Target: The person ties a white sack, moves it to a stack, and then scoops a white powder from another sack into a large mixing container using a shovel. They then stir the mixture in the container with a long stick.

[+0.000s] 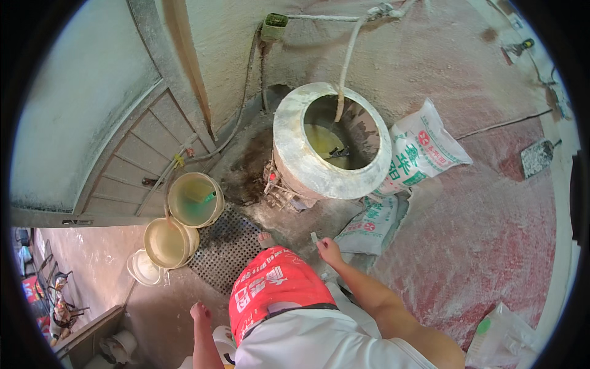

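Note:
My right hand [328, 250] holds a small pale flat piece [314, 237] between its fingers, in front of a white woven sack [368, 230] with printing. My left hand [201, 312] hangs low at the left, loosely curled; whether it holds anything cannot be told. A red apron [276, 290] covers my lap. Ahead stands a round metal drum [288, 138] with a wide rim, with yellowish liquid [322, 138] and a dark fitting inside. A pale hose [346, 64] hangs into its opening. A fuller white sack [428, 143] leans against the drum's right side.
Two buckets of liquid [172, 198] [147, 244] stand at the left, beside a perforated dark mat [230, 249]. A white lidded bucket [143, 276] is near them. A door [124, 152] fills the upper left. A dusty flat scoop [537, 158] and a clear plastic bag [500, 336] lie at the right.

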{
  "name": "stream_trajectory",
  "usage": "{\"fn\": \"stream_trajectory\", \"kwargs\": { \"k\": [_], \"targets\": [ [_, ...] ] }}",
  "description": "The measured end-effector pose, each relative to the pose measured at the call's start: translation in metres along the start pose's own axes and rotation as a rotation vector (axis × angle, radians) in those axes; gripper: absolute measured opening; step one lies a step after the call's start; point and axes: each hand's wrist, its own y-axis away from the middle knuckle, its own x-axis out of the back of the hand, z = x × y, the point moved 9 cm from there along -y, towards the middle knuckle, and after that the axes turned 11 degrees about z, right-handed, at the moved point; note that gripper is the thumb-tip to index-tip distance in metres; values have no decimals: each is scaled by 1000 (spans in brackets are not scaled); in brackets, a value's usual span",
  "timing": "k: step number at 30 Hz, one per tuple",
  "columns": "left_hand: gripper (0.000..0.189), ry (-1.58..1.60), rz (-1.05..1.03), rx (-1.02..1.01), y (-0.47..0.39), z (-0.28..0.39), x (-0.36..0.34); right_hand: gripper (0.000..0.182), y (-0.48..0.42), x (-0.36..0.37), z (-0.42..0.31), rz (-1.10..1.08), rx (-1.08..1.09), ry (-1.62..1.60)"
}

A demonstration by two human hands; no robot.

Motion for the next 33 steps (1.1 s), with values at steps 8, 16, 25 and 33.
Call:
{"fn": "stream_trajectory", "kwargs": {
  "k": [8, 16, 25, 33],
  "targets": [
    [9, -37, -93, -256, 14, 98, -90, 21, -17, -44, 52, -104, -288, 110],
    [31, -249, -39, -434, -65, 203, -204, 14, 18, -88, 86, -70, -495, 1],
    [51, -620, 284, -989, -199, 322, -275, 17, 117, -120, 135, -139, -647, 137],
    [44, -933, 268, -1019, -218, 347, -321, 16, 136, -121, 161, -135, -797, 234]
  ]
}}
